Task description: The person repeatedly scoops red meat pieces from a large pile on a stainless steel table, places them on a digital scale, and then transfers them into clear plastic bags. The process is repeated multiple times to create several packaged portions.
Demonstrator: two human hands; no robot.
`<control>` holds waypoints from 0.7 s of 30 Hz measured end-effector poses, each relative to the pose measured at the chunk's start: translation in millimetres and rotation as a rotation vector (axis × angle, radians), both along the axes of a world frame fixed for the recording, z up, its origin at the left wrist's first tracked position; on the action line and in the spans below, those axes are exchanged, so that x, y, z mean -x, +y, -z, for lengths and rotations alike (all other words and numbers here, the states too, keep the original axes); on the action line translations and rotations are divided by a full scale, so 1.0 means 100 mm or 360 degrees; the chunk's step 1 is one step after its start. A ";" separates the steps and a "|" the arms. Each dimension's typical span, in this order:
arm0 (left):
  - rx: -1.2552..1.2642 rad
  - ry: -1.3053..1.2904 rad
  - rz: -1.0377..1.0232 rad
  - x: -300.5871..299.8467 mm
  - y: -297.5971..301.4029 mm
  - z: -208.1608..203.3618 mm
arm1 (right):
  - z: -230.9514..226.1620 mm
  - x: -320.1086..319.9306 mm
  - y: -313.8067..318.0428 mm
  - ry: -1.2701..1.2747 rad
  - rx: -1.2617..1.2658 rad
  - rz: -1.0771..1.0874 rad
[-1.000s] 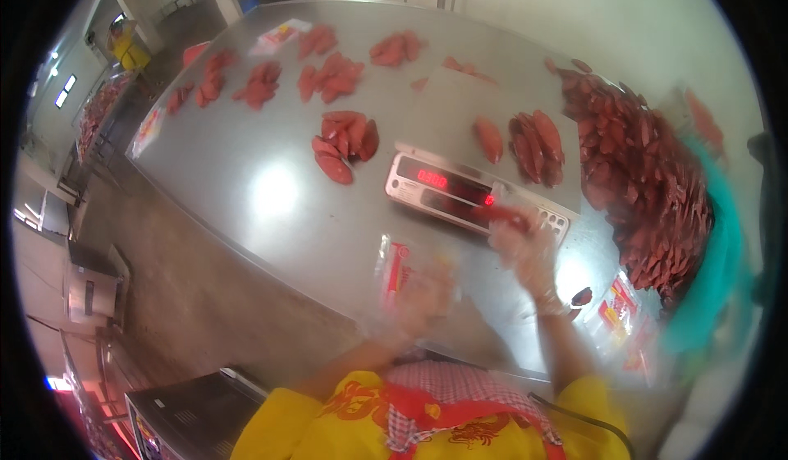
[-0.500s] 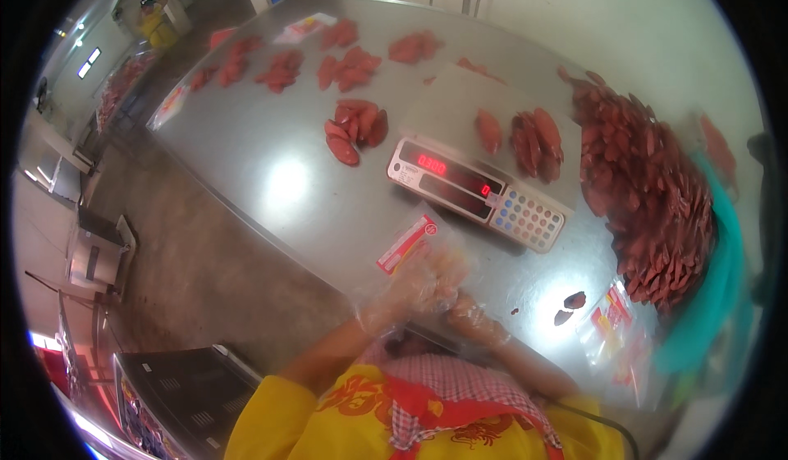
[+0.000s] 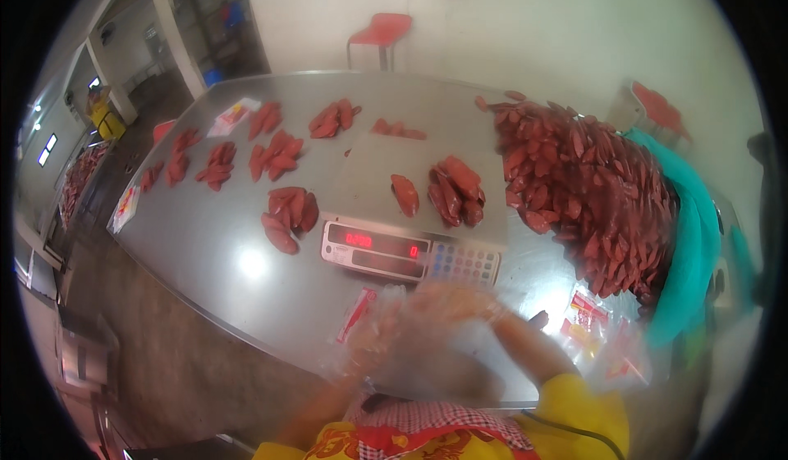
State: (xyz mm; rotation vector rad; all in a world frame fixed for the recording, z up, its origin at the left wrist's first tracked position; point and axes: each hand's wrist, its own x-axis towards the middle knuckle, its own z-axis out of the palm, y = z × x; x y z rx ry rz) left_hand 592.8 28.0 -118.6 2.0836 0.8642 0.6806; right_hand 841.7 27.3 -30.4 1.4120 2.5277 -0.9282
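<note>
My left hand [image 3: 373,345], in a thin clear glove, is closed on a clear plastic bag [image 3: 355,315] with a red-and-white printed strip. My right hand [image 3: 460,301], gloved alike, is just to its right, in front of the keypad of a white digital scale [image 3: 373,273]. Motion smears its fingers, so I cannot tell whether they hold anything. On the scale's platform lie a single long reddish-brown piece [image 3: 405,195] and a bunch of similar pieces [image 3: 454,192]. The pieces look smooth, with tapered ends.
Several small heaps of such pieces [image 3: 289,216] spread over the metal table [image 3: 246,320]. At the right, a large pile [image 3: 591,189] lies against teal cloth [image 3: 698,238]. Printed plastic bags [image 3: 587,324] rest near the right front edge. A red stool [image 3: 382,30] stands beyond.
The view has swung, so the table sits lower and further left. My hands, close together before, are further apart; my right hand is nearer the scale's keypad.
</note>
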 end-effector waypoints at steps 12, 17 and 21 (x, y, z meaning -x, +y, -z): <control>-0.0601 0.0714 0.0121 -0.19 -0.28 0.03 | -0.28 -0.68 0.52 0.0801 -0.1516 0.1654; -0.0496 0.0967 0.0131 -0.18 -0.29 0.12 | 0.20 -0.07 -0.42 0.1460 -0.1121 0.1460; 0.0467 0.0066 -0.0180 -0.03 -0.26 0.10 | 0.71 0.56 -1.19 0.0711 -0.0935 0.0669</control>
